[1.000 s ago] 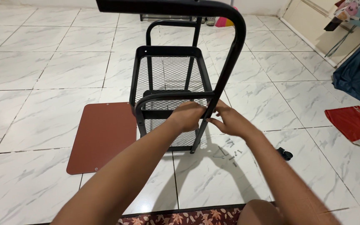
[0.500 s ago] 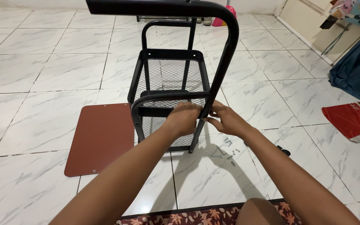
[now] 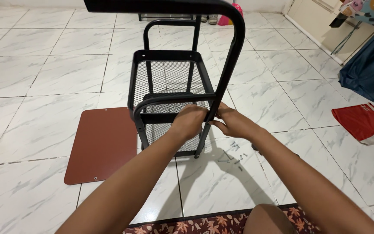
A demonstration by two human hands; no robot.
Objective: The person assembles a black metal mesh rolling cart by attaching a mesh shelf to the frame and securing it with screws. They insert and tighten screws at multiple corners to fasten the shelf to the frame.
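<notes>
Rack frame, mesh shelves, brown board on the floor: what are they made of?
Rack frame: likely steel tube, matte black coating, smoothly bent corners. Mesh shelves: seemingly black expanded metal, diamond openings show the floor through. Brown board: flat panel, smooth reddish-brown face, rounded corners, small corner hole; wood composite or coated metal, cannot tell.

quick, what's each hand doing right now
Left hand: closed around the black metal rack at its front post.
Right hand: fingers pinched on the same post; what they hold cannot be told.

Flat board [image 3: 102, 145] on floor left of mesh rack [image 3: 169, 99]; loose screws [image 3: 235, 152] at its right.
</notes>
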